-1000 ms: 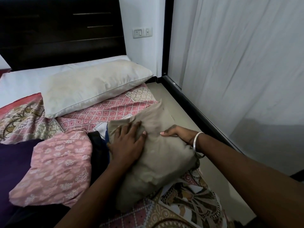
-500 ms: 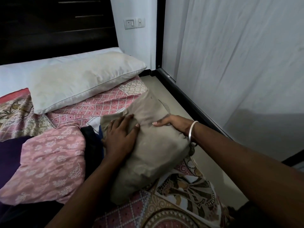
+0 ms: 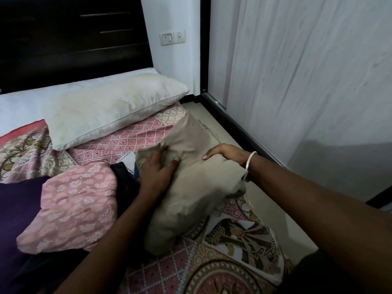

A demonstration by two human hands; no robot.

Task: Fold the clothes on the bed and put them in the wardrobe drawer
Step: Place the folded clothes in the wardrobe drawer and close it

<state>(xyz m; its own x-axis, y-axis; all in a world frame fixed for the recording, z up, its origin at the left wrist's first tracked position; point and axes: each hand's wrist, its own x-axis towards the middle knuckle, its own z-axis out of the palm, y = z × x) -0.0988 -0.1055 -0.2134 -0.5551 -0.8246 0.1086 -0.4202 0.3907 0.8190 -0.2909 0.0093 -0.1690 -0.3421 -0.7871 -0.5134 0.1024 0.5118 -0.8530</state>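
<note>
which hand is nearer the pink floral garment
Left. The left hand lies on the beige garment's left side, with only a dark strip of clothing between it and the pink floral garment. The right hand rests on the beige garment's far right edge.

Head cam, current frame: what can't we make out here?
- Wardrobe drawer: not visible in the head view; only white panels show.
- Dark garments: mostly covered by the left hand and beige garment; type unclear.
- Right hand fingertips: curl over the beige garment's far edge, hidden.
- Purple cloth: cut by the left edge.
</note>
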